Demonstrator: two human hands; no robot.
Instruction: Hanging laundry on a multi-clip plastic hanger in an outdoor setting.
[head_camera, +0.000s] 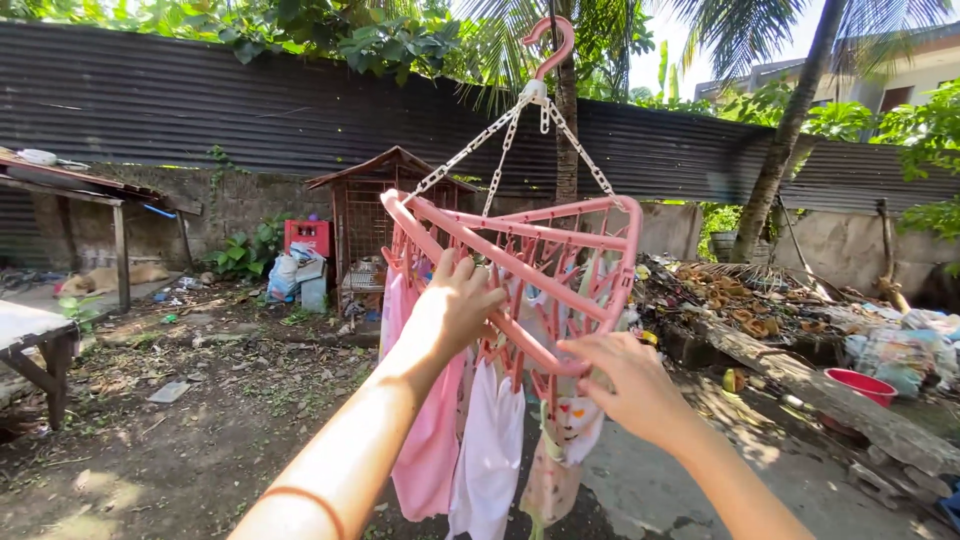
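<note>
A pink plastic clip hanger (520, 240) hangs tilted from white chains under a pink hook (548, 45). Small garments dangle from its clips: a pink one (432, 440), a white one (490, 450) and a patterned cream one (560, 450). My left hand (455, 305) reaches up into the frame's underside among the clips. My right hand (625, 385) grips the frame's near corner, fingers curled around the bar and a clip. Whether the left hand holds a clip or cloth is hidden by the frame.
Bare dirt yard with litter. A small wooden hutch (370, 215) and a red crate (308, 236) stand by the corrugated fence (200, 100). A wooden table (40, 335) sits at left. Debris piles, logs and a red basin (862, 385) lie at right. A palm trunk (785, 140) rises behind.
</note>
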